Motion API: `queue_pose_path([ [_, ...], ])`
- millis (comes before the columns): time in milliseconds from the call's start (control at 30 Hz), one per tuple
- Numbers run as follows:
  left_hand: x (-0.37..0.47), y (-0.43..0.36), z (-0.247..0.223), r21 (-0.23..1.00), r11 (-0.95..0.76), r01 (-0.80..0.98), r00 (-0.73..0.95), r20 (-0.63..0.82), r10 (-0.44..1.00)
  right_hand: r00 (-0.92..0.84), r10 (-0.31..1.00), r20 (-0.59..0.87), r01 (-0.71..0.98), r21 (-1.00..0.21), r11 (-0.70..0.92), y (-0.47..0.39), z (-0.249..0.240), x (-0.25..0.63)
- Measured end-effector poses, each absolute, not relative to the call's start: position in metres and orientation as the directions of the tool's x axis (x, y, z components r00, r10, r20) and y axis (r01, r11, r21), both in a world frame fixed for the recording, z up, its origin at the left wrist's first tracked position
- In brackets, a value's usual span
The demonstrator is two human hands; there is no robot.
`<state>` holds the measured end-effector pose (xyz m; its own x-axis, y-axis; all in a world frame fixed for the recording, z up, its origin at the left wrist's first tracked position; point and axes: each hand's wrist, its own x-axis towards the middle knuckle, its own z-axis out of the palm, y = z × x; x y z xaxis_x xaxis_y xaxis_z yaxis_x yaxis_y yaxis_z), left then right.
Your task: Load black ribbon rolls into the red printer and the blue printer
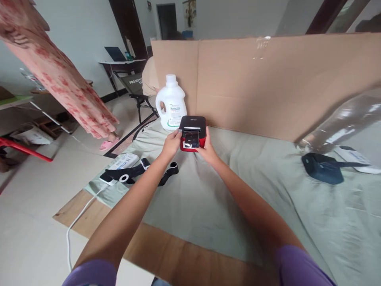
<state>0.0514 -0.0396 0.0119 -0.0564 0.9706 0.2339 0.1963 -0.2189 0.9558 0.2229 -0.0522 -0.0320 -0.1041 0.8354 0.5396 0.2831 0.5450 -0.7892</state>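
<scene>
A small black and red device (193, 123) with a dark shiny piece (191, 138) at its front is between my hands, in front of a white jug (172, 102). My left hand (172, 143) grips its left side, with the fingers closed against it. On the right side, my right hand (208, 147) holds the device too, its fingers up along the red edge. The underside of the device and some fingertips are hidden.
A cardboard sheet (253, 87) stands along the back. Black straps (127, 172) lie over a white power strip (126, 161) at the left. A dark scoop-like tool (323, 167) and clear plastic wrap (345, 119) are at the right. A person in a pink patterned garment (59, 71) stands at the left.
</scene>
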Motion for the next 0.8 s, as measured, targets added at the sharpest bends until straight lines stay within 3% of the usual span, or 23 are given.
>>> queue_pose_path([
  [100, 0.093, -0.091, 0.013, 0.917, -0.363, 0.164, 0.098, 0.351, 0.931, -0.036, 0.827, 0.561, 0.303, -0.782, 0.544, -0.11, -0.014, 0.275],
  [367, 0.162, -0.2, -0.036, 0.899, -0.431, 0.083, 0.448, 0.353, 0.822, 0.038, 0.9, 0.434, 0.394, -0.834, 0.385, -0.259, -0.031, 0.354],
  [800, 0.165, -0.212, -0.05, 0.889, -0.45, 0.082, 0.488, 0.358, 0.796, 0.076, 0.886, 0.457, 0.465, -0.803, 0.374, -0.274, -0.065, 0.366],
])
